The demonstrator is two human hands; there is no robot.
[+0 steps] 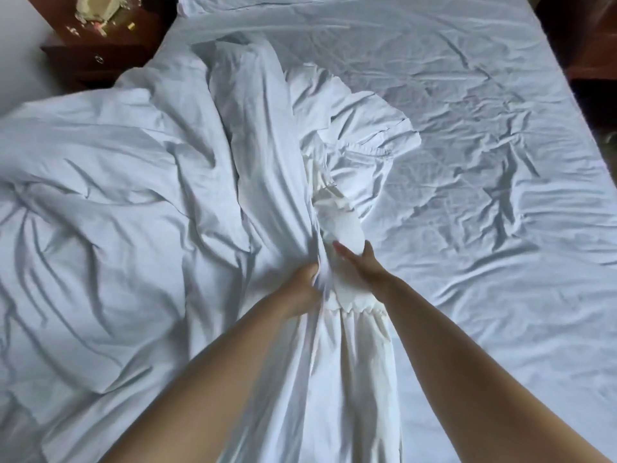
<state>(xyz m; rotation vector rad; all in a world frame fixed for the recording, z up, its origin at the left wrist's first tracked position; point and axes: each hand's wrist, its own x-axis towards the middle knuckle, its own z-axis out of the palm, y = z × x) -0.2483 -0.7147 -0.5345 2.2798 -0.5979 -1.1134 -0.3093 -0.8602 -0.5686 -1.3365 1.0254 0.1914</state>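
Bunched white cover (267, 182) runs up the middle of the bed from the near edge, gathered into long folds, its bulk heaped on the left half. Just beside it on the right, touching, a cream-white bundle (344, 225) of fabric pokes out of the folds. Left hand (305, 284): fingers clenched into a fold of the cover. Right hand (359, 265): thumb and fingers wrapped round the bundle's lower end. Hands close together, nearly touching. Wrinkled fitted sheet (484, 162) lies bare across the right half. Dark wooden nightstand (100, 51) at far left, small clutter on top, blurred.
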